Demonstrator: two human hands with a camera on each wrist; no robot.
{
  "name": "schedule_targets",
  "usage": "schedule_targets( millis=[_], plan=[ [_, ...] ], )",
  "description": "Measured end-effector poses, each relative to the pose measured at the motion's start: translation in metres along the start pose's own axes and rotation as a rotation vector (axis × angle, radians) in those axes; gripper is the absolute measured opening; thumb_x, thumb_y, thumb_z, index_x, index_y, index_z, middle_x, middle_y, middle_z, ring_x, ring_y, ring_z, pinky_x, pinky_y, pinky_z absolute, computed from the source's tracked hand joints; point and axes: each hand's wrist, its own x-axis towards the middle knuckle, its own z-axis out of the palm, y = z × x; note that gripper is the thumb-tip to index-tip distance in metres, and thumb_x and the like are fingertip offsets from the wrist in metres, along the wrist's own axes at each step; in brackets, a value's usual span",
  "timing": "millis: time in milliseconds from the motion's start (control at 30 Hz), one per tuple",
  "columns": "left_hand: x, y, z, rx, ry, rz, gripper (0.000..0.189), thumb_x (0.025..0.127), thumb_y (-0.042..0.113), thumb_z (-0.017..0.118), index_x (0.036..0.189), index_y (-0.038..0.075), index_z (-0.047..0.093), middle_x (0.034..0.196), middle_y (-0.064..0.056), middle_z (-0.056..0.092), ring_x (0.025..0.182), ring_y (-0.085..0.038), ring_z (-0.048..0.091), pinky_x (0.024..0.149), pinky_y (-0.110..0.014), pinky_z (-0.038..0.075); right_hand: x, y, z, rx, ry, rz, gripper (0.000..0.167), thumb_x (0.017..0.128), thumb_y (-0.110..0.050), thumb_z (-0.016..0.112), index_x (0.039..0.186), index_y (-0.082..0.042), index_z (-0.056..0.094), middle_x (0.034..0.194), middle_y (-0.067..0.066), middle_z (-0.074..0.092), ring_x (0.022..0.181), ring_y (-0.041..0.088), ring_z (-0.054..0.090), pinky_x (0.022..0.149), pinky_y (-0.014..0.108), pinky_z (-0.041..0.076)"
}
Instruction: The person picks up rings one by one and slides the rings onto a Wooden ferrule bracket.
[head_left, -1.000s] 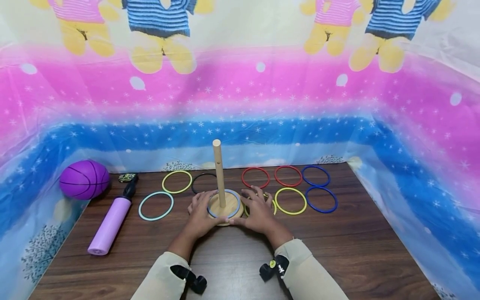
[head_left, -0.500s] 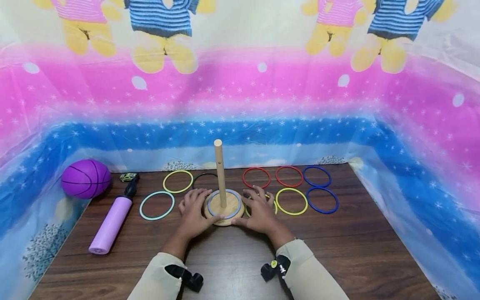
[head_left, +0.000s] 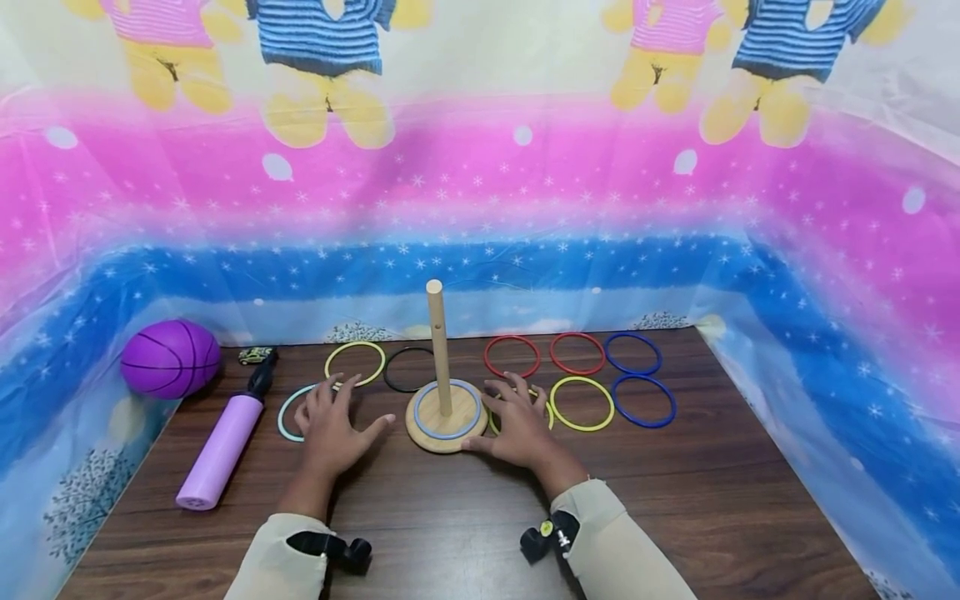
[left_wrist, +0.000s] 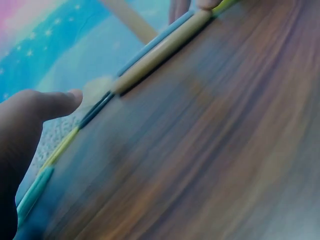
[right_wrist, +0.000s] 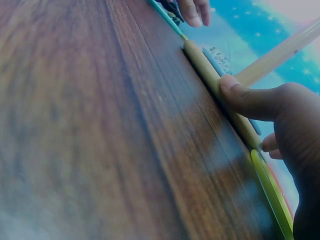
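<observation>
A wooden peg stand (head_left: pixel 439 350) stands upright on the table, a light blue ring (head_left: pixel 446 437) lying flat on its round base around the peg. My right hand (head_left: pixel 521 429) grips the right side of the base, thumb at the front edge and fingers behind. The right wrist view shows that thumb (right_wrist: pixel 250 97) pressed to the rim. My left hand (head_left: pixel 330 437), fingers spread and holding nothing, is left of the stand and partly covers a teal ring (head_left: pixel 282 421). In the left wrist view its thumb (left_wrist: pixel 55 104) is apart from the base (left_wrist: pixel 160 52).
Behind lie a yellow ring (head_left: pixel 327 367) and a black ring (head_left: pixel 387 379). To the right are red rings (head_left: pixel 487 365), blue rings (head_left: pixel 615 404) and yellow rings (head_left: pixel 553 412), one partly under my right hand. A purple ball (head_left: pixel 171 360), toy car (head_left: pixel 255 356) and pink pump (head_left: pixel 221 450) stand left.
My left hand has let go of the base's left side and moved left, over toward the teal ring. The right hand and the stand have stayed in place.
</observation>
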Motion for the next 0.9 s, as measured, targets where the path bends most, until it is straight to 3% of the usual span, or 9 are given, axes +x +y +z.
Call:
schedule_targets(
  millis=[233, 500, 900],
  plan=[
    [-0.002, -0.014, -0.02, 0.09, -0.024, -0.172, 0.096, 0.094, 0.063, 0.077, 0.163, 0.006, 0.044, 0.173, -0.031, 0.023, 0.16, -0.058, 0.018, 0.121, -0.082, 0.013, 0.0, 0.0, 0.0, -0.001, -0.009, 0.013, 0.091, 0.084, -0.068, 0.087, 0.154, -0.014, 0.065, 0.165, 0.007, 0.054, 0.165, 0.04, 0.027, 0.124, 0.081, 0.014],
    [-0.002, -0.015, -0.026, 0.097, -0.077, -0.317, 0.101, 0.093, 0.065, 0.076, 0.165, 0.005, 0.039, 0.176, -0.036, 0.011, 0.16, -0.064, 0.007, 0.118, -0.086, 0.011, 0.0, -0.001, -0.001, 0.007, -0.01, 0.01, 0.091, 0.084, -0.069, 0.087, 0.153, -0.014, 0.066, 0.165, 0.007, 0.054, 0.164, 0.04, 0.028, 0.123, 0.08, 0.014],
    [-0.004, -0.022, -0.022, 0.057, -0.059, -0.398, 0.104, 0.093, 0.062, 0.078, 0.165, 0.003, 0.032, 0.17, -0.047, 0.01, 0.157, -0.067, 0.01, 0.12, -0.083, 0.011, 0.0, 0.0, 0.001, 0.006, -0.019, 0.014, 0.091, 0.085, -0.07, 0.086, 0.154, -0.014, 0.065, 0.165, 0.008, 0.054, 0.165, 0.039, 0.027, 0.124, 0.078, 0.016]
  ],
)
